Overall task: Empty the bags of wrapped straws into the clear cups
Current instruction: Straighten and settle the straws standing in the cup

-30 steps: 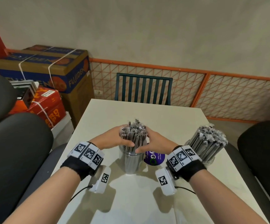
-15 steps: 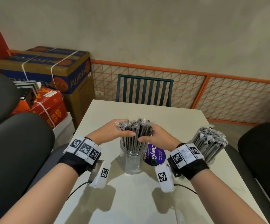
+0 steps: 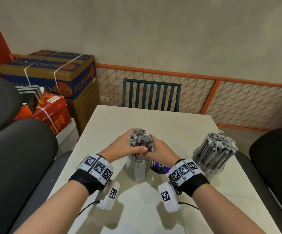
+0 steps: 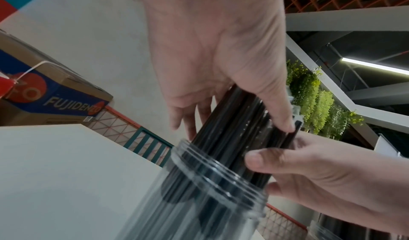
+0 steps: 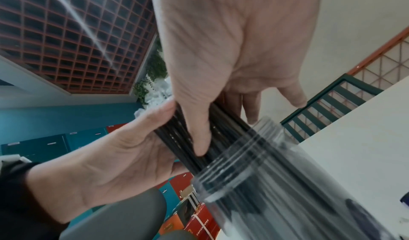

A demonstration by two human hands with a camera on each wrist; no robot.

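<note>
**Trainee:** Where does the job stand?

**Coach:** Your left hand (image 3: 123, 146) and right hand (image 3: 160, 150) wrap a bundle of wrapped straws (image 3: 141, 138) from either side, fingers curled round it and the thumbs nearly meeting at the front. The bundle's lower ends sit inside the clear cup (image 3: 137, 169), which stands midway across the table (image 3: 162, 125), toward the near edge. By the right edge, a second cup (image 3: 212, 159) is already packed with straws.

**Trainee:** How do I finish this one cleanly?

**Coach:** Keep the bundle upright and centred over the rim (image 4: 212, 170). The wrist views show the dark shafts passing through the mouth, so I judge they are partway down, though how deep is hard to tell through the blur. Loosen both hands together, letting the straws slide, not drop.

**Trainee:** The risk?

**Coach:** The cup looks light and nothing braces it. Push sideways and it may tip, so press straight down. Watch for stray straws catching outside the rim.
</note>
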